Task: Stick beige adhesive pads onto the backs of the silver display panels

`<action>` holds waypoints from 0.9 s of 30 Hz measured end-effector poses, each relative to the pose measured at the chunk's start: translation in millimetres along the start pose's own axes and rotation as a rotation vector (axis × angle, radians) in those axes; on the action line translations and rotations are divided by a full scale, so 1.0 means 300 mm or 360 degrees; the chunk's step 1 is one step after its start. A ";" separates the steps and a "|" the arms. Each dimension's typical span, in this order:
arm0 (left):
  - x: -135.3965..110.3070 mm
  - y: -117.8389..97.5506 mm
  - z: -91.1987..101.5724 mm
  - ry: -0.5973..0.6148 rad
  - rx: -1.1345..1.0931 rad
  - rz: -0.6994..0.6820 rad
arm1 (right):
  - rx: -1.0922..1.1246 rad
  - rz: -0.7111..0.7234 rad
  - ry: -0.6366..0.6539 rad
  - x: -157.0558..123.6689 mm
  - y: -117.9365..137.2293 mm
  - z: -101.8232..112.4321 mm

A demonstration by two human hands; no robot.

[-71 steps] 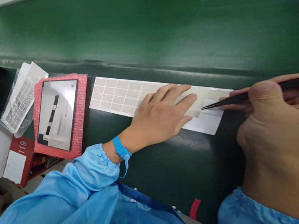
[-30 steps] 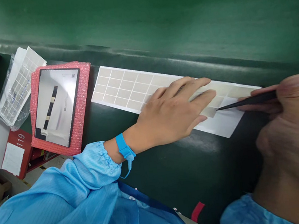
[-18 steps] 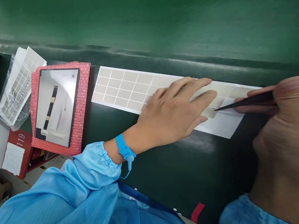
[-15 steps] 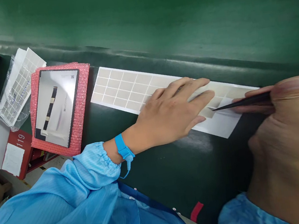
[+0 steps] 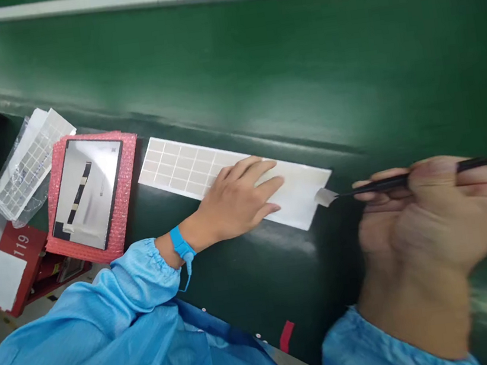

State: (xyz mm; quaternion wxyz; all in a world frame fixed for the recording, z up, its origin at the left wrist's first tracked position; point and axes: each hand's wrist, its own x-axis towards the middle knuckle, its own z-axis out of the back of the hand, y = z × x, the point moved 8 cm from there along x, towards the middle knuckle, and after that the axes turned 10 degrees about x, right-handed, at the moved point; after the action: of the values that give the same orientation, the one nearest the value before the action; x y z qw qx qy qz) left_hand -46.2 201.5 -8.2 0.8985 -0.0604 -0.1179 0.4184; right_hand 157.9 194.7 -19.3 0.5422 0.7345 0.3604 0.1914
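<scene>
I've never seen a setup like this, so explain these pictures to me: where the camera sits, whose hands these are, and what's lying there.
The camera is worn on a person's head and looks forward and down, so these are that person's own hands. The left hand lies flat on a white sheet of pale square stickers. The right hand holds black tweezers with a small pale sticker at the tip. Also on the green work surface lies a screen panel on pink bubble wrap.

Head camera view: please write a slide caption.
Left hand pins a gridded sheet; right hand with black tweezers holds a pale pad.
</scene>
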 end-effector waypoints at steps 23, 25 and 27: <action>-0.007 0.035 0.055 -0.0255 0.0053 -0.0186 | 0.0321 -0.0145 0.0179 0.001 -0.019 -0.024; -0.005 0.060 0.052 -0.0258 0.0096 -0.0129 | 0.0305 -0.0087 0.0171 -0.028 0.019 0.031; -0.004 0.085 0.051 -0.0271 0.0112 -0.0085 | 0.0267 0.0001 0.0099 -0.049 0.072 0.142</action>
State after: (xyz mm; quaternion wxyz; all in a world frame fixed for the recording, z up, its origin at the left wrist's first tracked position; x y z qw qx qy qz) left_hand -69.8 217.1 1.2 0.8976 0.0102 -0.1807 0.4020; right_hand 183.8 152.5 -12.0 0.4672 0.7712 0.3916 0.1834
